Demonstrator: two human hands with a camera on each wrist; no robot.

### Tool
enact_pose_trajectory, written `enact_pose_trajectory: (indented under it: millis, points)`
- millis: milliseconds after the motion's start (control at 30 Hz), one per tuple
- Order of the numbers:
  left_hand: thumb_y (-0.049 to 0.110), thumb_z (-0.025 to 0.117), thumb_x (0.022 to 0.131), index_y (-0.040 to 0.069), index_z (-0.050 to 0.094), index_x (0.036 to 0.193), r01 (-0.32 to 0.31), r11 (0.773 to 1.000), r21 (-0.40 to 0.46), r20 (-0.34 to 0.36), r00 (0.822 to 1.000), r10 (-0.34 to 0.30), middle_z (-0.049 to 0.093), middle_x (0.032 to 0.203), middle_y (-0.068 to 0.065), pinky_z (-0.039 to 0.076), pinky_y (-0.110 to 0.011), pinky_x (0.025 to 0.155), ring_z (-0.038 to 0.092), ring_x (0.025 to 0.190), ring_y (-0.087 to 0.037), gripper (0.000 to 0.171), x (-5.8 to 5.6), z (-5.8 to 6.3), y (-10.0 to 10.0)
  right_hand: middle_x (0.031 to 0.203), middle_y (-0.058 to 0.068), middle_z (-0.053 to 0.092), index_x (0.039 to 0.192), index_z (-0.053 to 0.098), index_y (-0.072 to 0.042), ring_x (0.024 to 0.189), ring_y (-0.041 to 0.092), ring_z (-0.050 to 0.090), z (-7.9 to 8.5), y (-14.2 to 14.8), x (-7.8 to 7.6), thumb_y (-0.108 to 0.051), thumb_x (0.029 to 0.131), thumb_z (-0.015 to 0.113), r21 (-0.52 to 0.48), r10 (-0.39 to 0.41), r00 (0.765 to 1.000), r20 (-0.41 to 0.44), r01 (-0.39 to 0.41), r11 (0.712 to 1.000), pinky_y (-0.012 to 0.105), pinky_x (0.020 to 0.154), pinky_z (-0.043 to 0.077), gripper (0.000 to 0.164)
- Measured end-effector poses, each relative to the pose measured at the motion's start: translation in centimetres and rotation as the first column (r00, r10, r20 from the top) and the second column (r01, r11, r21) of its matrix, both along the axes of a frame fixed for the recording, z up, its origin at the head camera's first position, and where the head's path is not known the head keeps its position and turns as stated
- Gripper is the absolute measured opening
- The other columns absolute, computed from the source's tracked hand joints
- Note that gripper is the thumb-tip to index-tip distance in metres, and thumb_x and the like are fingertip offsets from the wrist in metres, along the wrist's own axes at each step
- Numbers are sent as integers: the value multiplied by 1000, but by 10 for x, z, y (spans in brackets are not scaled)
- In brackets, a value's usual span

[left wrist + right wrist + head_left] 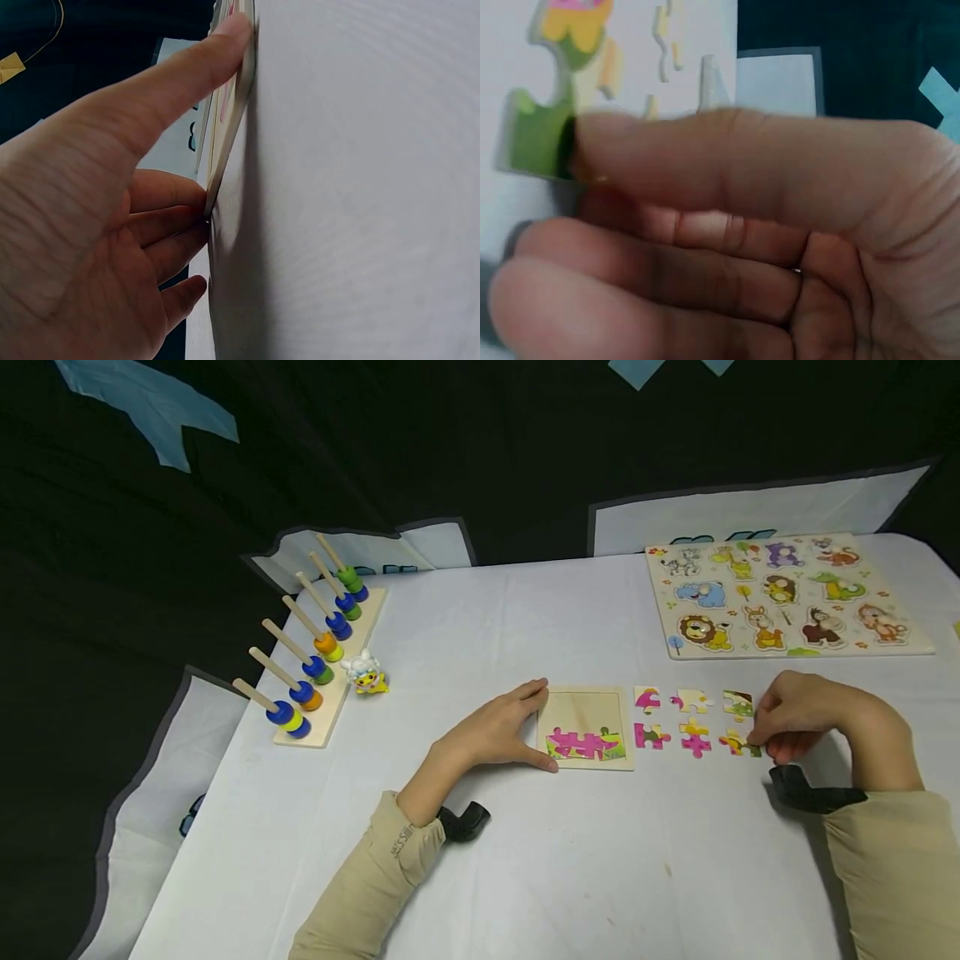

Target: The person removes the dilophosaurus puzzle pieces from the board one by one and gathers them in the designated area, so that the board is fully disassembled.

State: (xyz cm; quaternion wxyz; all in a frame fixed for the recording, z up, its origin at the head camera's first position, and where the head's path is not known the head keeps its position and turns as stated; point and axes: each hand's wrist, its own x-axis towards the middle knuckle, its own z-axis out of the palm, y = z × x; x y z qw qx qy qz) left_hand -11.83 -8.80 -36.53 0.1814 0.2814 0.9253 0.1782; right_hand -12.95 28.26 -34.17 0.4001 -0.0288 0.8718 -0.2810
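Note:
My left hand (491, 731) holds a small wooden puzzle board (573, 703) at its left side, with the thumb on the near edge and fingertips along the left edge. Pink and green pieces (583, 744) fill the board's lower strip. To its right, several loose jigsaw pieces lie in two rows, among them a pink one (647, 698) and a yellow-and-pink one (695, 739). At the near right of these, my right hand (802, 718) pinches the corner of a green-and-yellow puzzle piece (536, 135) between thumb and finger. The thumb hides part of that piece.
A peg board with colored rings (337, 689) stands at the left, beside a small white-and-yellow figurine (365, 674). A large animal puzzle board (787, 597) lies at the back right. White cloth (570, 868) covers the table. A dark curtain (480, 452) hangs behind.

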Motion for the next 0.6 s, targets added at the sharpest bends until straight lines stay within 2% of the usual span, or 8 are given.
enact_pose_trajectory:
  millis: [67,133,300,400,600]
  points:
    - [59,71,64,9,25,143,1,1000,-2,-3,1000,-1,15,153,-1,22,-32,113,16,140,-14,104,0,0,0,58,-1,61,76,65,-2,54,9,59,4,0,0,-24,77,68,4,13,998,-54,-13,1000,25,53,52,23]
    - [59,71,64,9,25,143,1,1000,-3,-6,1000,-1,15,153,0,23,-32,113,16,140,-14,104,0,-1,0,60,-1,62,79,66,-1,56,10,58,8,-2,-1,-27,77,69,4,20,989,-143,-20,1000,25,53,51,26]
    - [60,71,64,9,25,143,-4,1000,-6,-6,1000,4,15,153,0,23,-32,113,16,140,-14,105,-1,-2,0,67,3,67,93,65,2,60,12,58,19,-19,-5,-30,79,68,-38,17,942,-336,-32,999,25,56,49,35]
    - [60,71,64,9,25,143,-4,1000,-6,-3,1000,4,15,153,0,24,-32,113,16,140,-14,105,-1,-2,0,71,4,67,98,65,1,62,14,56,23,-36,-9,-29,79,68,-74,25,922,-386,-58,996,26,56,48,36]
    - [59,71,64,9,26,143,-3,1000,-2,-2,1000,3,15,153,0,24,-32,112,17,140,-14,104,0,-2,0,76,5,68,98,66,0,66,17,57,30,-76,-16,-22,77,69,-143,68,899,-432,-142,979,27,57,47,30]
